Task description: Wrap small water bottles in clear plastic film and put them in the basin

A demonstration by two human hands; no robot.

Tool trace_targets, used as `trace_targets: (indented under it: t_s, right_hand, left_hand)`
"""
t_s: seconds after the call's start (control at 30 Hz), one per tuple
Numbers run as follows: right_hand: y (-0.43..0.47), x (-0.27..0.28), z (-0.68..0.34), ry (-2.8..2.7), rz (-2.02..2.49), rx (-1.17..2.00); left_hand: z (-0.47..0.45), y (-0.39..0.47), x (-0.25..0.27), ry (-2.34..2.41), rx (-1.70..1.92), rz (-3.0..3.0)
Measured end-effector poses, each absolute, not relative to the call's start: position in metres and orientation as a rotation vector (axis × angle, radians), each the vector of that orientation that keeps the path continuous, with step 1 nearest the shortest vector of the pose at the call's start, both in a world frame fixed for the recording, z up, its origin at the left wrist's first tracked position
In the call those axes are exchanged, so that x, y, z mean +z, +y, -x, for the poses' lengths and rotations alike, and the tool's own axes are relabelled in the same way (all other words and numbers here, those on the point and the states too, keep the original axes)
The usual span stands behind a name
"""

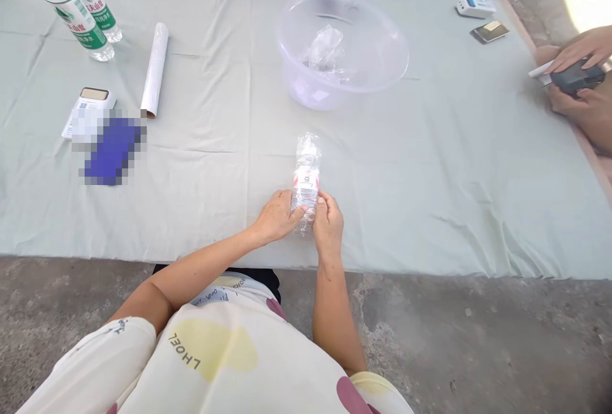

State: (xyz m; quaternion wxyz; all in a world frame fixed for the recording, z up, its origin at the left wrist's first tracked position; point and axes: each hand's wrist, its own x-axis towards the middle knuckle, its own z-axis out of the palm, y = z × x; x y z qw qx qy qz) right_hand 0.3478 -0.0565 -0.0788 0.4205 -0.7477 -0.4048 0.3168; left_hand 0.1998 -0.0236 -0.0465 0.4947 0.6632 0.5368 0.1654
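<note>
Holding a small clear plastic bottle with a white-and-red label and a wrapping of crinkled transparent film (pixel 306 178) from both sides, near its lower end. Pinching the left flank with the left hand (pixel 277 215), fingers curled close together and thumb laid over the front of the film. Pressing in from the right with the right hand (pixel 328 219), fingers half bent, thumb against the bottle's edge. Pointing the bottle's far end away from the body, just short of a translucent pale-lilac round plastic basin (pixel 306 92); impossible to tell whether resting on the surface draped in pale grey-green cloth (pixel 215 165) or slightly raised above it.

Slanting in from lower left with the left forearm, elbow bent outward, back of the hand turned up. Reaching nearly straight forward with the right forearm, thumb side uppermost, wrist almost straight. Hidden behind the bottle, in part: the fingertips of both hands. Lying well apart to the left: a white film roll with a brown cardboard core (pixel 157 69).
</note>
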Motion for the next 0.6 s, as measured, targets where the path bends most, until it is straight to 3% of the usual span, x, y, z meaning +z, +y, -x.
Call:
trace_targets:
  t_s: [0.4, 0.6]
  right_hand:
    - [-0.076, -0.060, -0.284, -1.101, 1.644, 1.056]
    - [-0.052, -0.024, -0.292, -1.511, 1.423, 0.470]
  left_hand:
    - [-0.145, -0.055, -0.034, 0.972, 0.904, -0.605]
    - [-0.087, -0.057, -0.025, 1.059, 0.925, -0.653]
